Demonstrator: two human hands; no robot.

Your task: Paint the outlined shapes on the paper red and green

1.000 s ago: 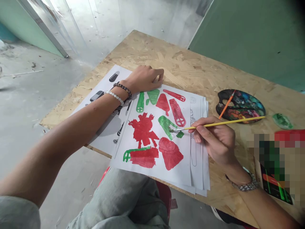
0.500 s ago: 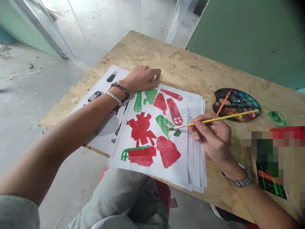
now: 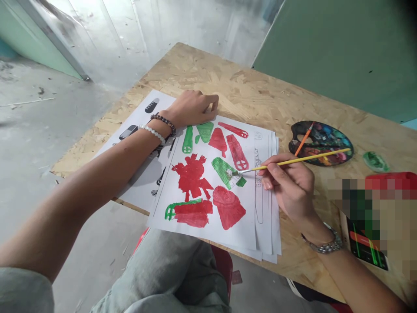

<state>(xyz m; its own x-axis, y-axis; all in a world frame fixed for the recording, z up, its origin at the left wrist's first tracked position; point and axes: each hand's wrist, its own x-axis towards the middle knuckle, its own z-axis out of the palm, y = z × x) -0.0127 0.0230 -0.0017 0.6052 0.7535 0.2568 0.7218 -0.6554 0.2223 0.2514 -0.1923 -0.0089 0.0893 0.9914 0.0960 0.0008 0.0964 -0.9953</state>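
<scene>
My right hand [image 3: 289, 184] holds a yellow paintbrush [image 3: 302, 159] between thumb and fingers. Its bristles touch a partly green shape [image 3: 224, 172] on the white paper sheet [image 3: 195, 174], which carries red and green painted shapes. White gaps with thin outlines show near the brush tip. My left hand [image 3: 195, 105] rests at the sheet's top edge, its fingers curled and partly hidden; whether it grips anything does not show. Under my left forearm lies another sheet [image 3: 137, 113] with black printed pictures. More sheets are stacked beneath the painted one.
A dark palette [image 3: 335, 139] with mixed paints and an orange brush [image 3: 304, 138] lies at the right of the wooden board table [image 3: 244, 95]. Beside it are a small green-stained dish [image 3: 375, 161], a red object [image 3: 392, 182] and a phone [image 3: 368, 245].
The brush tip has shifted very slightly within the green shape. The whole view has moved a little; my left hand keeps its place on the paper.
</scene>
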